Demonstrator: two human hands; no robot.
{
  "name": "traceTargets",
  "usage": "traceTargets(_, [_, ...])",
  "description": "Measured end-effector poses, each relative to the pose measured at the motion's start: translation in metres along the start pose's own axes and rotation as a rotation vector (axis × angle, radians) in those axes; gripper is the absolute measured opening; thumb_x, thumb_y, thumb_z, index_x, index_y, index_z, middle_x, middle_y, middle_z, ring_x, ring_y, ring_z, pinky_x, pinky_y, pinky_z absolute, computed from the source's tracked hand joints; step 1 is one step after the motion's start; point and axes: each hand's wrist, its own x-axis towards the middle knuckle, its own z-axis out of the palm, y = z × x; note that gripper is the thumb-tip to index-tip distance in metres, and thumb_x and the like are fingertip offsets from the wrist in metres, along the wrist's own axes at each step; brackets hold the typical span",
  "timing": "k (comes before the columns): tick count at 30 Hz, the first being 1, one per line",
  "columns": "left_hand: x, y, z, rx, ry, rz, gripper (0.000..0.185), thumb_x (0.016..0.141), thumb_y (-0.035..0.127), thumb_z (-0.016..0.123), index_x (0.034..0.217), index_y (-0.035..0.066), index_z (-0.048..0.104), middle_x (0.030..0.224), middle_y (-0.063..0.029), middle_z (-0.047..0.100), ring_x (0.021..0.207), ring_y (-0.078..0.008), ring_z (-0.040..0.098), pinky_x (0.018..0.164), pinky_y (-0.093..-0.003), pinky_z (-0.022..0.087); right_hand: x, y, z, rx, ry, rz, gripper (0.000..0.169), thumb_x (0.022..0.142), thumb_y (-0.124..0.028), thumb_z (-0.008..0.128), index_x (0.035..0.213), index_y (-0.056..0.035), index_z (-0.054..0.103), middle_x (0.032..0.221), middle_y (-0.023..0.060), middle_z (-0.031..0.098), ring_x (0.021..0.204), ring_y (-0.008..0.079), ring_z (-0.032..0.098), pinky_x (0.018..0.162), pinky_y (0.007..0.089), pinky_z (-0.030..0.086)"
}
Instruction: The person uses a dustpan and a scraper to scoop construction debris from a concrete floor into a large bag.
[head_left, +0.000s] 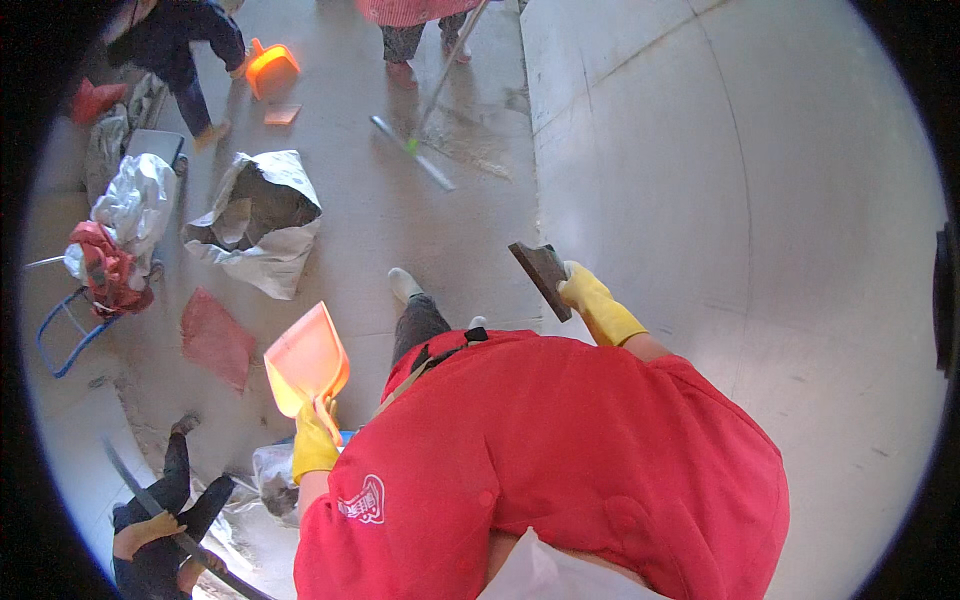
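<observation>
My left hand (315, 442), in a yellow rubber glove, grips the handle of an orange plastic dustpan (306, 360), which is raised above the concrete floor. In my right hand (596, 300), also in a yellow glove, is a dark, flat tool that looks like a brush head or scraper (541, 279), held by its edge near the pale wall. Ahead and to the left of me, an open white woven sack (289, 259) stands on the floor with dark material inside. A red mesh-like sheet (217, 337) lies between the sack and the dustpan.
At the upper left, a person (191, 67) bends with another orange dustpan (271, 69). A person at the top holds a wide floor squeegee or broom (412, 150) beside scattered debris. A blue-framed cart (64, 330) bears bags. Another person (165, 517) grips a long pole, lower left. The wall (660, 187) rises at right.
</observation>
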Motion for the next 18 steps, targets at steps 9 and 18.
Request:
traceTargets(9, [0.206, 0.163, 0.089, -0.118, 0.0, -0.282, 0.063, 0.091, 0.04, 0.067, 0.137, 0.001, 0.046, 0.126, -0.0108, 0.059, 0.116, -0.0274, 0.059, 0.105, -0.0383, 0.044, 0.093, -0.171, -0.055, -0.029, 0.153, -0.041, 0.044, 0.086, -0.024, 0.055, 0.126, -0.0067, 0.058, 0.119, 0.0266, 0.065, 0.115, 0.0425, 0.06, 0.098, 0.0479, 0.046])
traceTargets(18, [0.21, 0.296, 0.224, 0.031, -0.135, -0.066, 0.064, 0.089, 0.046, 0.069, 0.134, 0.004, 0.051, 0.123, -0.0111, 0.06, 0.111, -0.0278, 0.06, 0.102, -0.042, 0.046, 0.179, -0.187, -0.128, 0.062, 0.12, -0.074, 0.045, 0.085, -0.029, 0.054, 0.122, -0.0038, 0.059, 0.115, 0.0271, 0.065, 0.114, 0.0432, 0.059, 0.096, 0.0479, 0.046])
